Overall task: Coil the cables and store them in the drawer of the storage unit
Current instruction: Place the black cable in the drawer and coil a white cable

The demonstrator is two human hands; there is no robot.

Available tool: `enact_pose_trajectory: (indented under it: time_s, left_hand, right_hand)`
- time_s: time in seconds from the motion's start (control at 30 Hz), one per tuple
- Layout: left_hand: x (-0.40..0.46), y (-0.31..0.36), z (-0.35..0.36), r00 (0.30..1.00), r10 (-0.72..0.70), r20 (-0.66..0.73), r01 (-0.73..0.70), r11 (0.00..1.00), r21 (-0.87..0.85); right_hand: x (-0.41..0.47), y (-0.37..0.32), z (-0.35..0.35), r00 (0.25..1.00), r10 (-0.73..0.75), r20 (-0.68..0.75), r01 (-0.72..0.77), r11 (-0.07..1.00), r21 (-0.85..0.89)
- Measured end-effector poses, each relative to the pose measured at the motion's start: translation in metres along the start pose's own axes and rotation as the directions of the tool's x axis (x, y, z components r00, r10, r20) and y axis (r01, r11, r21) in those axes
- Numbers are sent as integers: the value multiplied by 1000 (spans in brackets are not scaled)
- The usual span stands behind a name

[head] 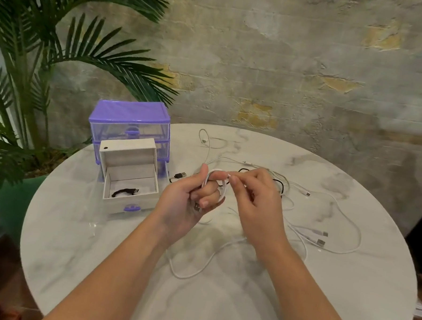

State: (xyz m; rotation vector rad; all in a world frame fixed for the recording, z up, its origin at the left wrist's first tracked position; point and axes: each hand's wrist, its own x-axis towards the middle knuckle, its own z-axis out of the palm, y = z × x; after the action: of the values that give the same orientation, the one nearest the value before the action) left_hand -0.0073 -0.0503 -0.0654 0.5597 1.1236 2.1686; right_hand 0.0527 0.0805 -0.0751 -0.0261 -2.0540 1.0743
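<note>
My left hand (185,200) holds a white cable (222,193) looped round its fingers, the USB plug pinned under them. My right hand (255,204) pinches the same cable just beside the loop; the cable's loose tail (195,272) trails over the table toward me. The purple storage unit (129,122) stands at the table's left, its bottom drawer (130,193) pulled out with a coiled black cable (125,191) inside. More white cables (331,240) and a black cable (180,175) lie tangled behind and right of my hands.
A round marble table (205,314) carries everything. A potted palm (27,43) stands left of the table behind the unit. A rough plaster wall is behind. A white box lid (129,154) leans up over the open drawer.
</note>
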Motion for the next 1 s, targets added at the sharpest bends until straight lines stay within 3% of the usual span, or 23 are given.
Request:
enact_pose_trajectory:
  time_s: [0.1,0.2,0.4,0.63,0.8,1.0]
  left_hand:
    - [0,1,0,1000,-1,-22,0,999,-54]
    - [1,1,-3,999,12,-43,-14,998,-59]
    - [1,0,-3,999,41,-3,-40,992,121]
    - [3,1,-3,994,113,12,-110,934,340]
    - [1,2,-6,997,70,40,-78,963,258]
    - [1,-2,-5,1000,-9,26,4,983,183]
  right_hand:
    - [-5,-5,3,993,36,114,-41,998,43]
    - [-8,-6,9,972,52,228,-44,998,-39]
    - [-6,-3,9,978,148,147,-121,977,-175]
    - [-4,-4,4,980,186,63,-175,972,-155]
    - [-2,-6,0,951,214,222,-234,970,70]
    - [-4,-3,4,954,205,220,-201,979,-41]
